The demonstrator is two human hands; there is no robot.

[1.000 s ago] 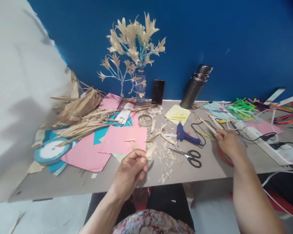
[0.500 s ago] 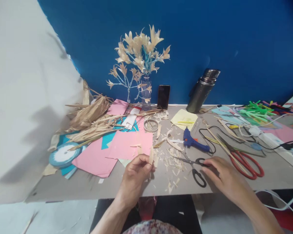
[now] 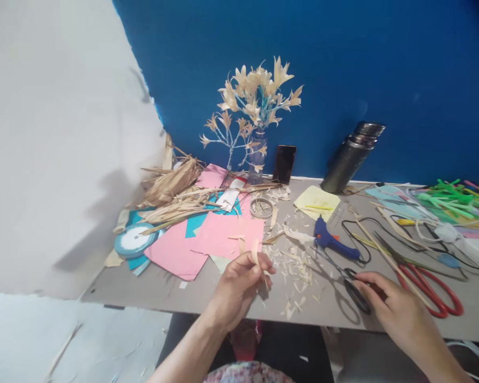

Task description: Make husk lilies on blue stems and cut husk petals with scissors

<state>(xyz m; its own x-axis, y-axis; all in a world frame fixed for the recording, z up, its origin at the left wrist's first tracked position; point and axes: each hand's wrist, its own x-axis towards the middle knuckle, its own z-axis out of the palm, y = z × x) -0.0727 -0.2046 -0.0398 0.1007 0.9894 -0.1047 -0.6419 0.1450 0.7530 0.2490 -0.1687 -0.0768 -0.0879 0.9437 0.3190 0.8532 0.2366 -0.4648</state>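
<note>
Between the thumb and fingers of my left hand (image 3: 239, 284) is a pale strip of dried husk (image 3: 255, 251), its tip pointing up. My right hand (image 3: 401, 311) grips the handles of black-handled scissors (image 3: 358, 299), tilted above the table with their shadow apart beneath them. The scissors' blades point away to the left, toward the small husk scraps (image 3: 297, 274) strewn between my hands. Just beyond the blades lies a blue glue gun (image 3: 333, 242). Pink paper (image 3: 227, 234) is spread past my left hand.
Husk flowers (image 3: 259, 93) stand in a clear bottle at the back, near a phone (image 3: 285, 165) and a dark flask (image 3: 353, 157). Left are dried husks (image 3: 175, 183) and a blue ribbon roll (image 3: 133, 240). Red-handled scissors (image 3: 431, 290), cords and green pipe cleaners (image 3: 449, 199) are right.
My right hand has lifted the black-handled scissors off the table. My left hand has turned slightly, still pinching the husk strip. The whole view has shifted, so the table's things appear further right.
</note>
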